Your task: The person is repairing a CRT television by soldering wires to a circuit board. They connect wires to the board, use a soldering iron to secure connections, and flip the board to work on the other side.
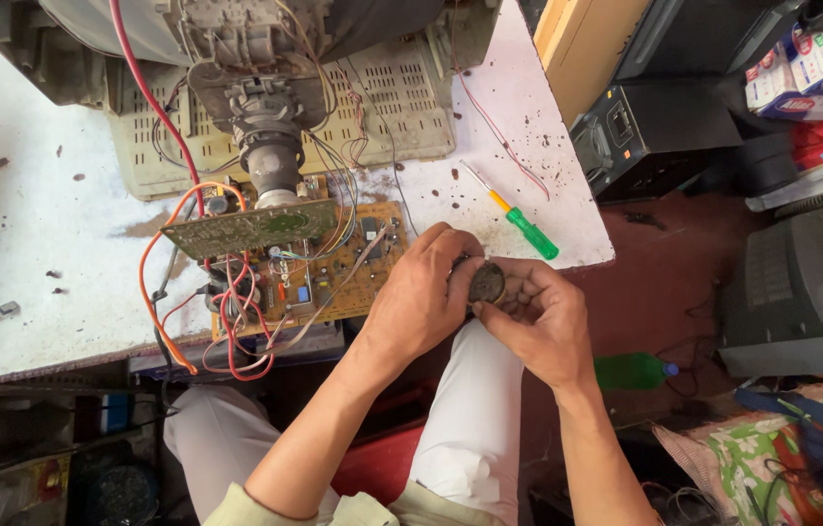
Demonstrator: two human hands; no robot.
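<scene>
- The room is a crowded repair corner: a white, speckled surface (32, 234) fills the upper left, its near edge running from 8 o'clock toward 3 o'clock, with dark casings stacked at 1 o'clock and a grey set (801, 282) at 3 o'clock.
- An opened television chassis (265, 88) sits at 11 o'clock, its tube neck pointing down at a brown circuit board (334, 273) tangled in red and orange wires (168, 292).
- The left hand (421, 292) and right hand (543, 321) meet just off the surface's edge, above the person's white-trousered lap.
- A green-handled screwdriver (528, 232) lies at 12 o'clock from the hands, near the edge.
- A small round component (486, 282), dark and dusty, is pinched between both hands' fingers, thumbs pressing its rim.
- It looks light, rigid and gritty rather than slippery; the rim seems the safest hold, since any leads could bend.
- Open room lies toward 5 o'clock over the red floor (645, 292); wires crowd 9 o'clock.
</scene>
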